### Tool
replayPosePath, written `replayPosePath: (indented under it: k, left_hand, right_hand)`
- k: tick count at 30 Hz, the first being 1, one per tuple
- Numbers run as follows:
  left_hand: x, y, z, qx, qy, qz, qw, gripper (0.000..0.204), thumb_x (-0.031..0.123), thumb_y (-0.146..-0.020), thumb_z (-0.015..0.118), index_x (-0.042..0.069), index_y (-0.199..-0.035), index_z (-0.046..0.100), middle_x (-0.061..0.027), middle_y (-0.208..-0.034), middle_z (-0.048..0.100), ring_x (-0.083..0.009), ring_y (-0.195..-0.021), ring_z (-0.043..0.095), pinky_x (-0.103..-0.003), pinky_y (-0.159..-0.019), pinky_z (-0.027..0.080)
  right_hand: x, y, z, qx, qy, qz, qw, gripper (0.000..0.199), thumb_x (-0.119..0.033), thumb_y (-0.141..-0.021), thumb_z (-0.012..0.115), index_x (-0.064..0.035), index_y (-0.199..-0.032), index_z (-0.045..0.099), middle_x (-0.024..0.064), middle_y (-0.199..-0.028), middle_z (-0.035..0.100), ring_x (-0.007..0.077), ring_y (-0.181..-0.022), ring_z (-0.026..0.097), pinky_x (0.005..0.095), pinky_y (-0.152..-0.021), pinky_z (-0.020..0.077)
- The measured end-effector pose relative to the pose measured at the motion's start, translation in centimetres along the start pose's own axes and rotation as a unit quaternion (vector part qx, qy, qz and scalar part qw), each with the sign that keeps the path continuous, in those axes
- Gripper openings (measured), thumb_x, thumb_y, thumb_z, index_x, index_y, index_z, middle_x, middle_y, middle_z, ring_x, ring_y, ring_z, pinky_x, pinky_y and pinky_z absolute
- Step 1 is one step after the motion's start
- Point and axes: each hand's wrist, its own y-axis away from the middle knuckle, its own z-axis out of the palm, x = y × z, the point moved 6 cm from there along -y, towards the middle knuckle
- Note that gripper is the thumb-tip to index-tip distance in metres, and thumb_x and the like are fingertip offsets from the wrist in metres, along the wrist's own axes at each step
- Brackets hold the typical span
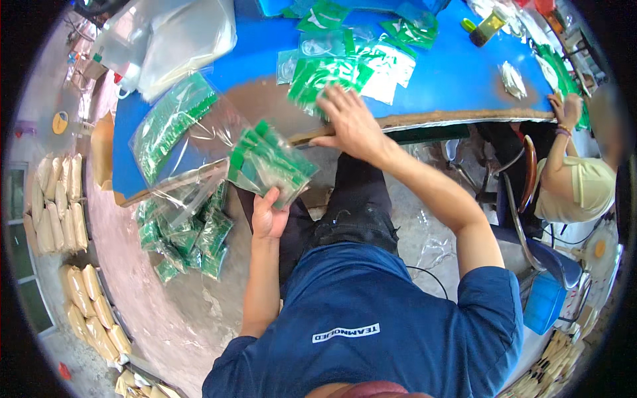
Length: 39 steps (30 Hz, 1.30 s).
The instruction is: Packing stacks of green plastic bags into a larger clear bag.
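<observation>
My left hand (269,215) is closed around the lower end of a bunch of flat green-and-clear plastic packets (273,162), held in front of the table's near edge. With fingers stretched out, my right hand (355,126) reaches over the near edge to loose green packets (325,76) on the tabletop. Its fingertips are at the lowest of these; whether they press on it I cannot tell. Left of the held bunch, a large clear bag (174,123) with rows of green packets inside lies across the table's edge, its loose film reaching toward the bunch.
The blue table (458,79) has a worn brown edge. Clear plastic sheets or bags (189,50) lie at its far left, a tape dispenser (489,28) at the far right. Bagged green packets (189,235) are heaped below. Another person (577,179) sits at right, near a blue bin (544,302).
</observation>
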Motion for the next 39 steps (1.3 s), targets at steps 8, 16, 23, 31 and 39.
replayPosePath:
  k: [8, 16, 23, 31, 39]
  left_hand:
    - [-1.0, -0.4, 2.6, -0.057, 0.076, -0.04, 0.995, 0.063, 0.018, -0.081, 0.081, 0.008, -0.137, 0.054, -0.0076, -0.137, 0.06, -0.0289, -0.132, 0.052, -0.052, -0.117, 0.033]
    - [1.0, 0.1, 1.4, -0.009, 0.036, 0.015, 0.999, 0.063, 0.015, -0.087, 0.075, 0.009, -0.143, 0.046, -0.0067, -0.14, 0.056, -0.0266, -0.131, 0.052, -0.047, -0.114, 0.038]
    - [0.6, 0.4, 3.3, -0.079, 0.104, -0.009, 0.991, 0.063, 0.011, -0.087, 0.074, 0.009, -0.143, 0.046, -0.0067, -0.139, 0.056, -0.0265, -0.13, 0.053, -0.048, -0.112, 0.041]
    - [-0.3, -0.7, 2.3, -0.006, 0.068, -0.017, 0.998, 0.057, 0.007, -0.087, 0.073, 0.006, -0.138, 0.05, -0.0054, -0.132, 0.061, -0.0249, -0.122, 0.059, -0.045, -0.108, 0.045]
    - [-1.1, 1.0, -0.5, -0.027, 0.098, -0.05, 0.994, 0.06, 0.011, -0.084, 0.077, 0.004, -0.137, 0.051, -0.0093, -0.134, 0.061, -0.0281, -0.126, 0.057, -0.049, -0.111, 0.042]
  right_hand:
    - [-5.0, 2.7, 0.3, 0.084, -0.59, 0.211, 0.775, 0.019, -0.017, -0.103, 0.055, 0.0004, -0.108, 0.062, 0.0065, -0.087, 0.065, 0.012, -0.084, 0.059, 0.03, -0.078, 0.05]
    - [0.5, -0.5, -0.9, 0.073, 0.017, -0.006, 0.997, 0.06, -0.039, -0.09, 0.067, -0.0003, -0.134, 0.053, 0.0245, -0.134, 0.056, 0.042, -0.13, 0.049, 0.0486, -0.111, 0.0377]
    - [-3.7, 3.6, -0.1, 0.078, -0.581, 0.256, 0.769, 0.019, -0.006, -0.095, 0.064, -0.0021, -0.114, 0.063, 0.0062, -0.099, 0.071, 0.0128, -0.087, 0.066, 0.0277, -0.075, 0.053]
    - [2.7, 0.6, -1.4, 0.1, 0.072, 0.117, 0.985, 0.076, -0.043, -0.085, 0.073, 0.0067, -0.135, 0.046, 0.0286, -0.137, 0.051, 0.0423, -0.129, 0.049, 0.0501, -0.107, 0.0403]
    - [-0.2, 3.8, -1.2, 0.157, -0.107, 0.009, 0.982, 0.051, -0.017, -0.08, 0.079, -0.0014, -0.123, 0.057, 0.0167, -0.122, 0.063, 0.0359, -0.119, 0.058, 0.0486, -0.104, 0.0442]
